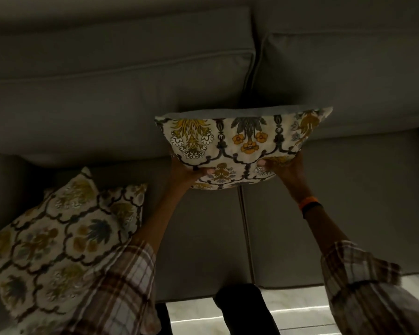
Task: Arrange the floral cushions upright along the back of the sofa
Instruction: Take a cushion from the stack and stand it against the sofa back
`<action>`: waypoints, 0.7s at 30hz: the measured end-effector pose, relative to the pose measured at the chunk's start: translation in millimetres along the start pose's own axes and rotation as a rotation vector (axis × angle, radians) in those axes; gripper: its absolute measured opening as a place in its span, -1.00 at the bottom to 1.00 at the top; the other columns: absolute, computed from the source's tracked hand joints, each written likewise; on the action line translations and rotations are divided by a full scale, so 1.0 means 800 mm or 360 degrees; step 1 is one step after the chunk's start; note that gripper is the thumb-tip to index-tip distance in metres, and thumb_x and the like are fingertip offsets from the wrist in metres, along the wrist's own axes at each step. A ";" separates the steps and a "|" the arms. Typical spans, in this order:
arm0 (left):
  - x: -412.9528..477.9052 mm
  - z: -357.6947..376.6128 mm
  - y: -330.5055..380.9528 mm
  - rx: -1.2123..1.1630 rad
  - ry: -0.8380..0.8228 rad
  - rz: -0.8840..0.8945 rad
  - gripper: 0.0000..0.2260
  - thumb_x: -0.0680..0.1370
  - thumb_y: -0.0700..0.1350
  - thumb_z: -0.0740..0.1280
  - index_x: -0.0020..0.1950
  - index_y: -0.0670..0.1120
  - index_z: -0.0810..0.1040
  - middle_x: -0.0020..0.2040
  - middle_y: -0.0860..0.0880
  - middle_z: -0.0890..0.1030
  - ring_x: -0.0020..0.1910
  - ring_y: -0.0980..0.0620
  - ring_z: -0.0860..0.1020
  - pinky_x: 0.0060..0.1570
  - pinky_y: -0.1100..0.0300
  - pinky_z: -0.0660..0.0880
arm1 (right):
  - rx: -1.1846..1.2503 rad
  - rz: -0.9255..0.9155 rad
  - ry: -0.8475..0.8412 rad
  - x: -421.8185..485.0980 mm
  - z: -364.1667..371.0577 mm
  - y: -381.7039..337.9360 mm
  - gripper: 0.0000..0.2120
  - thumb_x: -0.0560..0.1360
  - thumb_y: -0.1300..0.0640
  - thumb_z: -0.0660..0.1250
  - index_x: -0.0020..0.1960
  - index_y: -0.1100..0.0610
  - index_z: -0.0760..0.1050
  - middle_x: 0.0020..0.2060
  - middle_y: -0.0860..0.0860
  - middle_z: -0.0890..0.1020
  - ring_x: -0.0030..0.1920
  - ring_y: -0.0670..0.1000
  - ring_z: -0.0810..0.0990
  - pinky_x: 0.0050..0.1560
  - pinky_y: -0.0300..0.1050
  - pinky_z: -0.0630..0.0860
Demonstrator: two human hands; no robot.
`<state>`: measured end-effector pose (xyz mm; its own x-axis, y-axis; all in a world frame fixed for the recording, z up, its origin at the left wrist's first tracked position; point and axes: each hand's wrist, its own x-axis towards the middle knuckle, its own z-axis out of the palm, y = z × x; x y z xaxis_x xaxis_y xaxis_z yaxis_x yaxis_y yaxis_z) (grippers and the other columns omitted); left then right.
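A floral cushion (242, 139) with yellow and dark flowers on cream is held up in the air in front of the grey sofa back (121, 97), near the gap between two back cushions. My left hand (186, 171) grips its lower left edge and my right hand (286, 168) grips its lower right edge, thumbs on the printed face. A second floral cushion (61, 240) lies flat and slanted on the left end of the sofa seat (198, 238), partly covered by my left sleeve.
The sofa's left armrest (3, 189) borders the lying cushion. A seam (246, 233) splits the seat into two pads. Pale shiny floor (295, 313) shows below the seat's front edge, with my dark-clad leg (244, 310) against it.
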<state>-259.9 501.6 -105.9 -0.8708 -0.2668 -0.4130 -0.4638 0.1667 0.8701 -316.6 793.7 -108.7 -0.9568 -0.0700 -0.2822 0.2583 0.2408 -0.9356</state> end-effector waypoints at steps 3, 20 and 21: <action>0.004 0.012 -0.025 0.0029 -0.0028 -0.0068 0.08 0.24 -0.11 0.67 0.56 -0.21 0.07 0.54 -0.15 0.27 0.49 -0.01 0.29 0.17 0.67 0.26 | -0.0001 0.0106 -0.0064 0.004 -0.001 0.020 -0.03 0.24 0.01 0.74 0.53 0.18 0.39 0.41 0.11 0.61 0.39 0.07 0.62 0.35 0.22 0.59; -0.114 -0.148 -0.101 0.1335 -0.0156 0.0156 -0.12 0.40 0.27 0.43 0.59 0.01 0.13 0.55 -0.12 0.26 0.53 -0.16 0.23 0.48 -0.21 0.23 | -0.0797 0.0364 -0.0253 -0.225 0.257 0.028 0.10 0.42 -0.27 0.55 0.70 0.11 0.02 0.67 0.15 0.11 0.65 0.20 0.14 0.59 0.24 0.26; -0.122 -0.178 -0.111 0.1460 -0.0140 0.0201 -0.18 0.43 0.32 0.34 0.58 0.01 0.16 0.55 -0.10 0.28 0.52 -0.14 0.24 0.47 -0.19 0.24 | -0.0807 0.0316 -0.0306 -0.245 0.295 0.020 0.06 0.43 -0.26 0.54 0.69 0.13 0.06 0.66 0.17 0.15 0.64 0.21 0.17 0.58 0.26 0.27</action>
<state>-110.4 377.9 -104.3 -0.9154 -0.1290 -0.3812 -0.2797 0.8850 0.3723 -93.4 582.5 -118.3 -0.8427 -0.1395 -0.5199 0.2887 0.6981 -0.6553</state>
